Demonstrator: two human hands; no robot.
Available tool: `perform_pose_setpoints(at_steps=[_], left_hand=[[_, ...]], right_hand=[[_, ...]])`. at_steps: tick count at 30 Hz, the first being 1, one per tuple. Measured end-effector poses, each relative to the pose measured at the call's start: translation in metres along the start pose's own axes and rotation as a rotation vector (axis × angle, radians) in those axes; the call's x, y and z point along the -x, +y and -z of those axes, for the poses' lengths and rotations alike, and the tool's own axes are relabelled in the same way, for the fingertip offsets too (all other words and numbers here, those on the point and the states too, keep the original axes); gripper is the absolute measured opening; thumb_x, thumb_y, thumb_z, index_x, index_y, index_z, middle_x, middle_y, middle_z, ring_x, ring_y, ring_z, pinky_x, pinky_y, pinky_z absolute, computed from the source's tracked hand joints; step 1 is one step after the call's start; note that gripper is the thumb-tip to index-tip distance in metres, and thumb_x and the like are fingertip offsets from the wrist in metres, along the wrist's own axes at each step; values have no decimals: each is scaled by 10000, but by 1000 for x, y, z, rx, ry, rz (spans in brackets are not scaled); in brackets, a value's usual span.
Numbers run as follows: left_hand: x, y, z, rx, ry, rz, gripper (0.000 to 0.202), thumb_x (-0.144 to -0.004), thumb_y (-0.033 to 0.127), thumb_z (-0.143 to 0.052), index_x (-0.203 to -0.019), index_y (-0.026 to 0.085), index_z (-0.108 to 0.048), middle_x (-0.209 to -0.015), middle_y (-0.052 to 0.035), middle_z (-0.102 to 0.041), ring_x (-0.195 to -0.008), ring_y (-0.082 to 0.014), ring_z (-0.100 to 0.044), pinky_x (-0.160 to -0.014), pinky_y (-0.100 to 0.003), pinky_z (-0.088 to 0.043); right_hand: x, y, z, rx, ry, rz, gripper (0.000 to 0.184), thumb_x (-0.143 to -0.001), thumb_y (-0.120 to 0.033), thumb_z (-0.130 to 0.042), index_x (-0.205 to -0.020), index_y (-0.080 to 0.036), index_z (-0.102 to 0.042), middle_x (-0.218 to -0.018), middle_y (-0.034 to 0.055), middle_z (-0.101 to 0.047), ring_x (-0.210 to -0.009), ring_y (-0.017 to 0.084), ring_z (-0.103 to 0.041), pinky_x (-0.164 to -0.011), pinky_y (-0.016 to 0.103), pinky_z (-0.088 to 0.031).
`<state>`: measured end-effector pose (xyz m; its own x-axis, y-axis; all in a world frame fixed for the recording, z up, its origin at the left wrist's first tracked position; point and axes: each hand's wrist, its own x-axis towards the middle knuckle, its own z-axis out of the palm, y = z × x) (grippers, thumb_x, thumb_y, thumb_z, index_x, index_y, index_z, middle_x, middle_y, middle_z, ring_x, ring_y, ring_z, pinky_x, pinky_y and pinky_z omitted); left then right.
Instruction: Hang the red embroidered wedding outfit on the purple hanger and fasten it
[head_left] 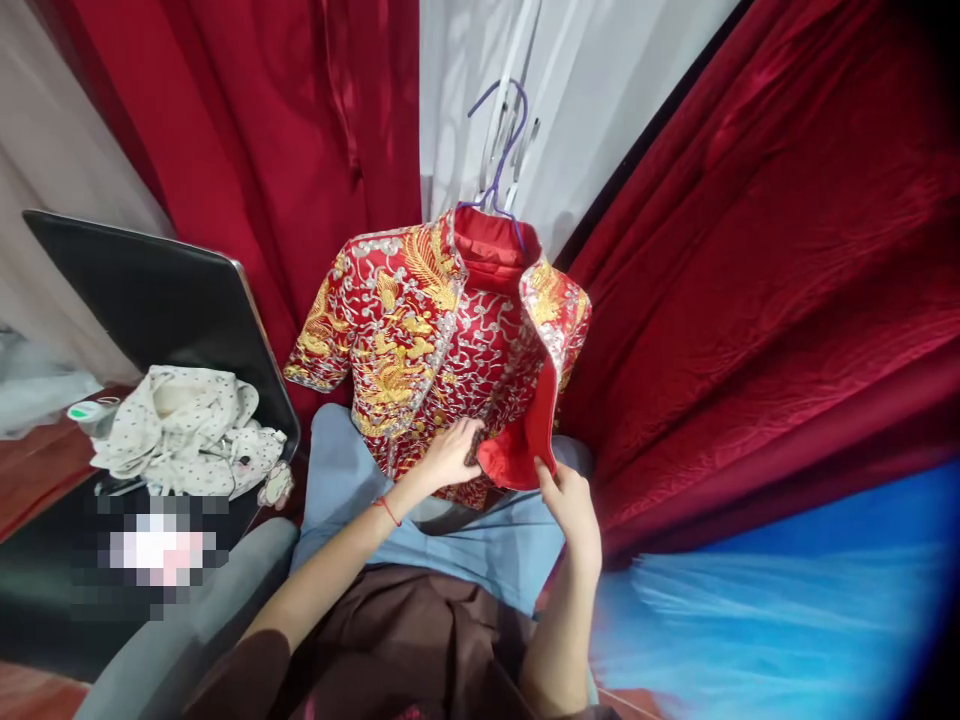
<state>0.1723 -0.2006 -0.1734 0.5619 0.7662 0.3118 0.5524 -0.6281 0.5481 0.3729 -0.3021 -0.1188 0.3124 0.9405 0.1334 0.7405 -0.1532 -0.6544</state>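
Note:
A red jacket [420, 340] with gold and silver embroidery hangs on a purple hanger [501, 150] in front of me, its front half open so the plain red lining shows. My left hand [450, 452] rests on the embroidered lower front, fingers curled onto the cloth near the hem. My right hand [568, 500] pinches the bottom corner of the folded-back right panel [525, 440]. A red string circles my left wrist. Under the jacket lies a grey-blue padded board [352, 470].
Red curtains [750, 250] hang on both sides, with a white wall strip between them. At left a black chair [157, 300] holds a white dotted garment [187, 425] and a tape roll. Blue fabric [787, 600] lies at lower right.

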Motion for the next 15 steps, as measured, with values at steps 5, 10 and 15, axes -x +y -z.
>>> perform_pose_setpoints(at_steps=[5,10,15], left_hand=[[-8,2,-37,-3,26,-207,517,-816,193,-644,-1327,185,-564,-1568,-174,-388,-1494,-310,-289,-1170,-500,-340],[11,6,-89,217,-228,-183,397,-850,88,-520,-1204,187,-667,-1277,-140,-675,-1219,-249,-619,-1085,-404,-451],[37,6,-123,659,-236,161,377,-812,89,-537,-1146,154,-701,-1077,-102,-748,-969,-227,-678,-915,-338,-522]], right_hand=[[1,-10,-5,-67,-131,11,480,-820,-577,-422,-602,-186,-594,-468,35,-519,-500,168,-487,-516,271,-349],[9,-8,5,18,107,-92,478,-838,-591,-434,-636,-190,-598,-487,5,-494,-485,137,-412,-504,260,-307],[11,-28,-8,99,99,-19,359,-835,-506,-498,-628,-213,-490,-555,-22,-488,-519,116,-383,-535,248,-261]])
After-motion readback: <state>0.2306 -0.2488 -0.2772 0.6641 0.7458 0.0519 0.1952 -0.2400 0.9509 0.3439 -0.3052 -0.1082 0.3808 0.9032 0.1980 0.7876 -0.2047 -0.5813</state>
